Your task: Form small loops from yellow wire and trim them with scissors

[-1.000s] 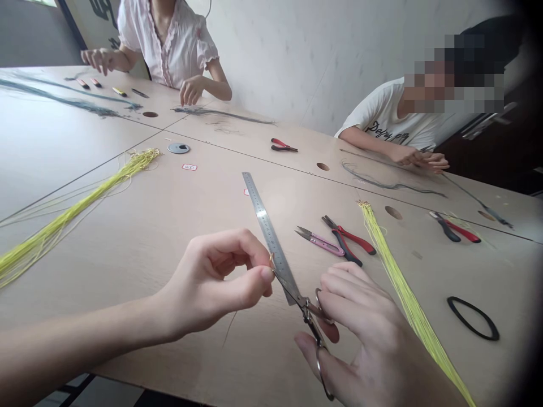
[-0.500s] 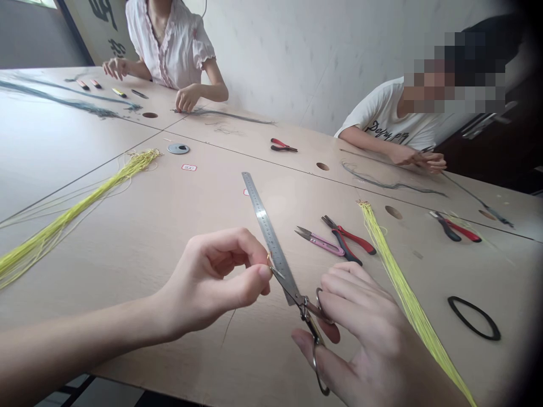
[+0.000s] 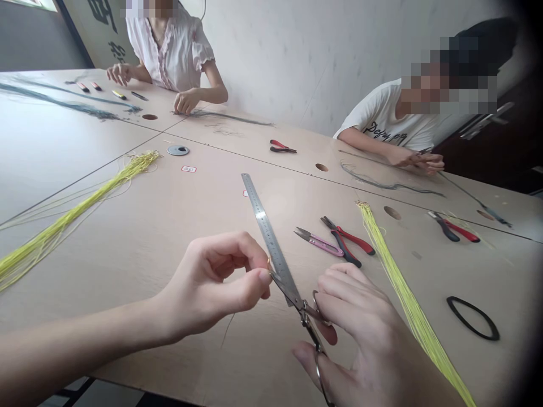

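My left hand (image 3: 231, 277) is closed in a pinch on a thin cord (image 3: 228, 330), whose loose end hangs below the palm. A tiny gold-coloured bit (image 3: 268, 262) shows at the fingertips. My right hand (image 3: 360, 328) holds small metal scissors (image 3: 304, 310), with fingers and thumb at the handle loops and the handles spread apart. The blade tips reach the left thumb and fingertip, beside the gold bit; whether they touch the cord I cannot tell. Beneath the blades a steel ruler (image 3: 265, 226) lies on the table.
Yellow cord bundles lie left (image 3: 85, 206) and right (image 3: 403, 282). Pink thread snips (image 3: 318, 242) and red-black pliers (image 3: 348, 240) lie beyond my right hand, and a black band (image 3: 473, 318) at right. Two people work across the table (image 3: 203, 198).
The scissor handles have spread slightly wider, with the thumb loop lower. My left hand keeps its pinch in nearly the same place.
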Action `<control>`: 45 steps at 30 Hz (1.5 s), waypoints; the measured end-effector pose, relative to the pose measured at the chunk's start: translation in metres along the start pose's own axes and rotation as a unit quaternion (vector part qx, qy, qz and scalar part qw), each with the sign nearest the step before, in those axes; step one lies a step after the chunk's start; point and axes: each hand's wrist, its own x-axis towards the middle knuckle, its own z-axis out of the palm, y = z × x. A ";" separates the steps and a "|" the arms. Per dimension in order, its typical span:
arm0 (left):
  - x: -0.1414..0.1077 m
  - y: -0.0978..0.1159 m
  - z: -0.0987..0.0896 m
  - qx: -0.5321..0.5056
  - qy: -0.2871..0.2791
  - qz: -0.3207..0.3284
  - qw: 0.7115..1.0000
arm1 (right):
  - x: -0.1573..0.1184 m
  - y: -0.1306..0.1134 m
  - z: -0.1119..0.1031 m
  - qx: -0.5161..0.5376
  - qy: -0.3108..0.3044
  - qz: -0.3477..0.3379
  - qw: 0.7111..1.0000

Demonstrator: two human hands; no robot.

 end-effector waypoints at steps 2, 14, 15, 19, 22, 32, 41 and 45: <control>0.000 0.000 0.000 0.000 -0.002 -0.003 1.000 | 0.000 0.000 0.000 -0.004 0.003 -0.003 1.000; 0.000 0.000 0.000 0.010 0.005 0.000 1.000 | -0.003 0.000 0.001 -0.009 0.013 -0.004 1.000; 0.001 0.000 0.001 0.011 0.005 0.000 1.000 | -0.003 0.001 0.001 -0.008 0.014 -0.003 1.000; 0.002 0.000 0.001 0.018 -0.001 0.004 1.000 | -0.001 0.000 0.001 -0.008 0.013 -0.001 1.000; 0.001 0.001 0.001 0.024 -0.003 0.007 1.000 | 0.000 -0.001 0.001 -0.006 0.013 -0.002 1.000; 0.002 0.001 0.000 0.030 0.006 -0.002 1.000 | -0.001 0.001 0.001 -0.011 0.016 -0.006 1.000; 0.002 0.001 0.001 0.014 0.004 -0.001 1.000 | -0.001 -0.001 0.001 -0.005 0.021 -0.003 1.000; 0.001 0.001 0.001 0.016 0.003 0.004 1.000 | -0.002 0.001 0.001 -0.006 0.016 -0.011 1.000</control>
